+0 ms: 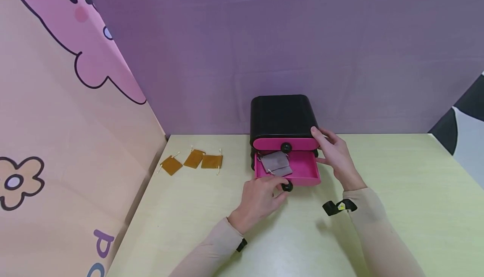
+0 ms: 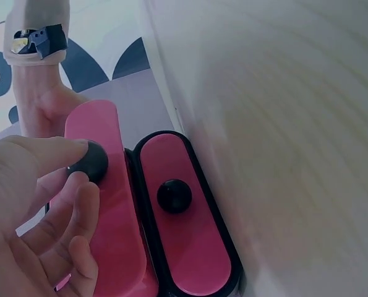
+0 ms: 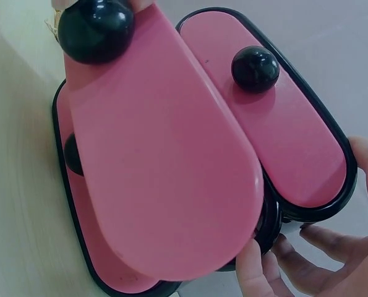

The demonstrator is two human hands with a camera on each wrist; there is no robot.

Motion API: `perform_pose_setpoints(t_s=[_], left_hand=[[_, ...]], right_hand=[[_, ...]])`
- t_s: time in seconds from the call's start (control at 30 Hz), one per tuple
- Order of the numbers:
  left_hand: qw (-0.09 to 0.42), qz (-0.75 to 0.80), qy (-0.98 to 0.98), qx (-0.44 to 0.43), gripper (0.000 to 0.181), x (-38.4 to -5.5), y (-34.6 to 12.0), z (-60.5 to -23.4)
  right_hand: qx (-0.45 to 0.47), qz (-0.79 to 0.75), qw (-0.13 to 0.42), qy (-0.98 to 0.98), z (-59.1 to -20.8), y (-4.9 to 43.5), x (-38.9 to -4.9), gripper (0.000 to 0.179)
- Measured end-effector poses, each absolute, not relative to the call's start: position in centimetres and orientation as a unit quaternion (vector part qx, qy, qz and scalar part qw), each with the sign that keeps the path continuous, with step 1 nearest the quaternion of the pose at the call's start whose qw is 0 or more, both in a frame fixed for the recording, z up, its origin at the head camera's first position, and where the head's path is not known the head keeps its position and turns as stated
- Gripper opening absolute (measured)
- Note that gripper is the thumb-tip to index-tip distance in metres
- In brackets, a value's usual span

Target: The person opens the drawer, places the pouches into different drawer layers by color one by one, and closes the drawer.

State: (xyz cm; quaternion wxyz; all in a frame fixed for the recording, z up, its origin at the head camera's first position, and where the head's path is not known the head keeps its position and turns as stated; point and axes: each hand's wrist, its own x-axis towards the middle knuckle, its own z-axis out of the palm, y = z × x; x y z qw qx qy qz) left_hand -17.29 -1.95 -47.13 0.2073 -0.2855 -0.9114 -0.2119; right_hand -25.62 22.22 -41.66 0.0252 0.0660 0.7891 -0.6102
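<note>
Pinching the black knob [image 1: 288, 186] with thumb and forefinger, the left hand [image 1: 259, 199] is placed in front of the drawer [image 1: 305, 165], which stands open below the top drawer [image 1: 268, 144] of the cabinet [image 1: 281, 115]. This grip is narrow and holds only the knob. From the grip, the drawer lies directly behind, away from the person. Its long side runs from left to right, so its line of sliding should go across this side, toward the cabinet or toward the person. For moving it, I judge the left hand better placed. The right hand [image 1: 336, 155] holds the right side of the cabinet, the thumb near the upper front corner and the fingers lower; how firmly, I cannot tell. Inside the drawer, grey pouches [image 1: 275, 162] lie in the left part. The bottom drawer [image 2: 196, 247] is closed. Three brown pouches [image 1: 194, 159] lie on the table [image 1: 397, 163] to the left, well apart from both hands.
</note>
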Motion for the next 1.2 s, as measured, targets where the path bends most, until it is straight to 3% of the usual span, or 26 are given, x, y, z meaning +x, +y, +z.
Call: perform_pose_setpoints(t_s=[0.8, 1.2], left_hand=[[0.225, -0.223, -0.912, -0.26, 0.022, -17.9, -1.7, -46.8], [0.204, -0.243, -0.915, -0.25, 0.024, -18.4, -1.6, -46.9]], right_hand=[[0.07, -0.612, 0.027, 0.787, -42.0, 22.4, -25.8, 0.091], [0.065, -0.614, 0.027, 0.786, -41.9, 22.3, -25.8, 0.091]])
